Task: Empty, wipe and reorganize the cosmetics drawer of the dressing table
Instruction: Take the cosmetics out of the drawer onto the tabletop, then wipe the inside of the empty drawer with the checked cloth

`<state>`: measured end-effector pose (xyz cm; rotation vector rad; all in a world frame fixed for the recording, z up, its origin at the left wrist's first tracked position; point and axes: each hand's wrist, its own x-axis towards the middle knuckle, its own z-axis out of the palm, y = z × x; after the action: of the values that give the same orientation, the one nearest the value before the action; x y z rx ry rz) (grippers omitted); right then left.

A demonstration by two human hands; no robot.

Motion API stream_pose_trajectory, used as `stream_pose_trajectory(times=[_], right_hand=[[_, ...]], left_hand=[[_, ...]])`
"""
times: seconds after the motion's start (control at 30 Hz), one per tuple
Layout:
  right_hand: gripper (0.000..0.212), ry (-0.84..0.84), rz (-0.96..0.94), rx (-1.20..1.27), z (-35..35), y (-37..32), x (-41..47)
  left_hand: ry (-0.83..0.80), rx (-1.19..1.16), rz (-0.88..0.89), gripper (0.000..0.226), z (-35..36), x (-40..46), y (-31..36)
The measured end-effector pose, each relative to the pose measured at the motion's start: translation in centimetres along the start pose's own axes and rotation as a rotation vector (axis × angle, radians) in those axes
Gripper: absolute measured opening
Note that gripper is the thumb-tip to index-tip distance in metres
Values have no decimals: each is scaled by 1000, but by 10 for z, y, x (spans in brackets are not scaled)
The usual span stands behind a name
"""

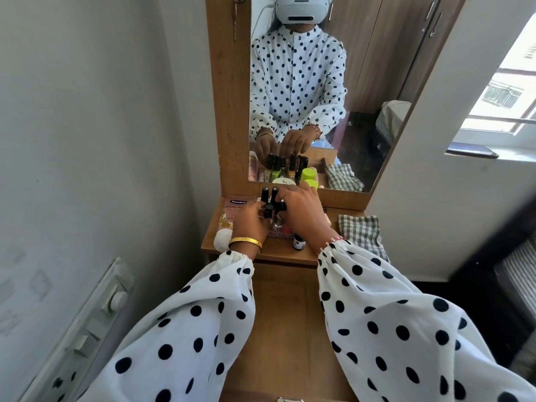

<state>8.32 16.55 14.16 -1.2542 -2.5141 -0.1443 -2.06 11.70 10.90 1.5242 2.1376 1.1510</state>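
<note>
Both your hands close around a cluster of black-capped bottles (269, 198) on the counter (278, 252), left hand (256, 220) and right hand (301, 211) gripping together; a checked cloth (361, 230) waits alongside. Likely the emptying or regrouping stage; next, set them down upright.

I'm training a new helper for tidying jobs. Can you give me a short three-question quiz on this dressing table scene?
1. True or false: the checked cloth lies on the tabletop, to the right of both hands.
2. What do the left hand and right hand hold between them? A) a towel B) black-capped bottles C) a comb
3. Fill in: the Vaseline pack lies at the tabletop's ___ edge.

Key: 1 true; 2 B; 3 left.
</note>
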Motion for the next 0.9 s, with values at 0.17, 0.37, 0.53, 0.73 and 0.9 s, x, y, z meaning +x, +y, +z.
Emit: stream_pose_trajectory(times=[0.17,0.37,0.53,0.73,0.9], right_hand=[[31,-2,-25,-28,-2,-1,-2],[31,48,-28,-2,-7,1,-7],[19,226,-1,119,-12,11,-30],[20,298,386,237,-9,53,-77],[35,-17,502,91,12,80,-113]], left_hand=[[3,-17,-25,38,0,-1,-3],[61,-59,-55,38,-5,-10,-4],[203,-136,28,32,-4,-32,5],[201,-249,194,28,21,-66,22],[48,-329,136,25,51,-93,38]])
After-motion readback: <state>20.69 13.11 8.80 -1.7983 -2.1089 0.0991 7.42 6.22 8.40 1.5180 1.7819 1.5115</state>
